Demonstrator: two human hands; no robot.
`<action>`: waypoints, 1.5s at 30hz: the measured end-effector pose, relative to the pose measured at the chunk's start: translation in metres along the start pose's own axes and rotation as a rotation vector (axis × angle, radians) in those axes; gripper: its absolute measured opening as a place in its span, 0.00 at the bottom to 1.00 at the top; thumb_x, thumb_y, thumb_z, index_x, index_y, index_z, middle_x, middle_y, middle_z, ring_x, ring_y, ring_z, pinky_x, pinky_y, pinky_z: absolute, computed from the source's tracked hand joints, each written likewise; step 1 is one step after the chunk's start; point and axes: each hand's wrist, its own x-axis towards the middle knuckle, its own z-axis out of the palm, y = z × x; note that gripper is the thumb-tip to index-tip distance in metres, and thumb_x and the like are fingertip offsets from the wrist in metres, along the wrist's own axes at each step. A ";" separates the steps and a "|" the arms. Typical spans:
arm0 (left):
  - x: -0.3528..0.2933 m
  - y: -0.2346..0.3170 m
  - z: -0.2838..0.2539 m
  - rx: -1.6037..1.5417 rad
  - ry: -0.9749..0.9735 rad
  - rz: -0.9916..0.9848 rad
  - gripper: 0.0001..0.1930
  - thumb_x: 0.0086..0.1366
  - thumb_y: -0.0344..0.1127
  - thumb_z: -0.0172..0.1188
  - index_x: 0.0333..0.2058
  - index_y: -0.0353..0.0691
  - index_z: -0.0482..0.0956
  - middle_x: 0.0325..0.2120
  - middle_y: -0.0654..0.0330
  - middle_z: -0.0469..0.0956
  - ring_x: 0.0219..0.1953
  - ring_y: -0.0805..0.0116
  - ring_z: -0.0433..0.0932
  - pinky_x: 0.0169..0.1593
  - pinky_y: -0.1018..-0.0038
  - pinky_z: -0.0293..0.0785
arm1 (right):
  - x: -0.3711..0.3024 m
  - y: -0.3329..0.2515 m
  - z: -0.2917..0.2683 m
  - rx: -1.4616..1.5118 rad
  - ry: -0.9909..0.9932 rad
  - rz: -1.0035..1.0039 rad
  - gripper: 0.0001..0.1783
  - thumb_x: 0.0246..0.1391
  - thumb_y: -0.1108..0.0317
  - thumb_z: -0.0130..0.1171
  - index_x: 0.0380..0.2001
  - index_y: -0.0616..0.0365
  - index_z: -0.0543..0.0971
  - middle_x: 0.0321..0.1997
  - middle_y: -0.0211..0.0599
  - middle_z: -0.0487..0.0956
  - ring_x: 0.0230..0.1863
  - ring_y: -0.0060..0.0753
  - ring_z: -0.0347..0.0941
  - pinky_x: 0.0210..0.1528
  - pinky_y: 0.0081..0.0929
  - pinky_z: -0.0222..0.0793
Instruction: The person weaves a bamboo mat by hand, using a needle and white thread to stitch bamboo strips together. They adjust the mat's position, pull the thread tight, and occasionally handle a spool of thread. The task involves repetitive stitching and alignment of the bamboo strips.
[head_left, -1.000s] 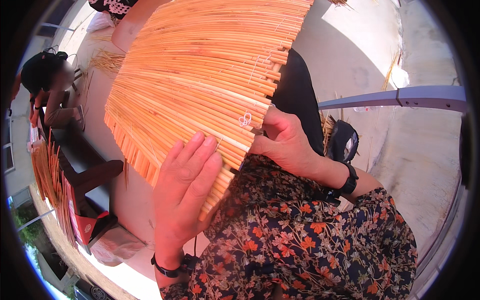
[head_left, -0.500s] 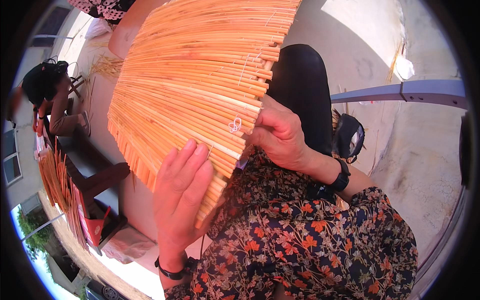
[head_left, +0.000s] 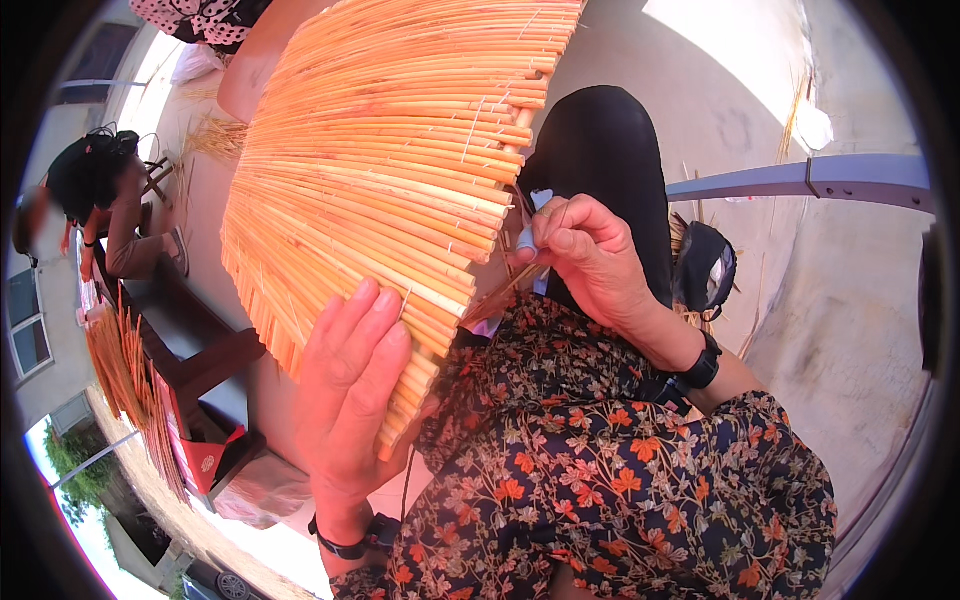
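Note:
A large mat of straw-coloured reeds (head_left: 370,180), tied side by side with white stitches, slants across the middle in front of me. My left hand (head_left: 350,390) grips its near edge, fingers flat on top and the thumb out of sight. Just off the mat's right edge, my right hand (head_left: 600,262) is pinched closed. Its fingers look pressed on something too small to make out. One of its fingers carries a pale blue wrap (head_left: 527,240). Along the right edge, crosswise rods (head_left: 521,125) show under the reed ends.
At left another person (head_left: 110,200) sits bent over by a dark bench (head_left: 190,330). A bundle of reeds (head_left: 122,365) leans there. Loose straw (head_left: 218,137) lies on the floor behind. A grey-blue metal bar (head_left: 800,178) crosses at right, near a black bag-like thing (head_left: 705,268).
My right hand has moved away from the mat's edge to the right, its pinched fingers now showing. The white thread loop on the reeds is gone. The mat has shifted slightly left.

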 end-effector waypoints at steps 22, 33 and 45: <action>0.008 0.002 0.015 0.075 -0.101 0.035 0.26 0.60 0.35 0.66 0.56 0.32 0.73 0.56 0.43 0.74 0.60 0.40 0.72 0.64 0.47 0.64 | 0.015 0.005 0.038 0.306 0.047 0.373 0.11 0.67 0.64 0.52 0.50 0.54 0.71 0.38 0.33 0.79 0.36 0.27 0.80 0.22 0.15 0.69; -0.017 -0.016 0.017 0.220 -0.111 -0.018 0.31 0.55 0.39 0.70 0.57 0.36 0.72 0.58 0.47 0.73 0.62 0.41 0.69 0.66 0.45 0.60 | -0.005 0.009 0.007 0.324 -0.028 0.282 0.04 0.64 0.67 0.58 0.37 0.55 0.75 0.53 0.37 0.73 0.55 0.33 0.72 0.56 0.40 0.70; -0.165 0.004 0.069 0.052 0.100 -0.553 0.27 0.59 0.28 0.65 0.58 0.35 0.71 0.56 0.47 0.73 0.52 0.49 0.77 0.56 0.62 0.73 | 0.049 0.014 0.012 0.065 -0.055 0.471 0.07 0.61 0.66 0.61 0.38 0.58 0.79 0.40 0.29 0.78 0.43 0.22 0.74 0.49 0.24 0.72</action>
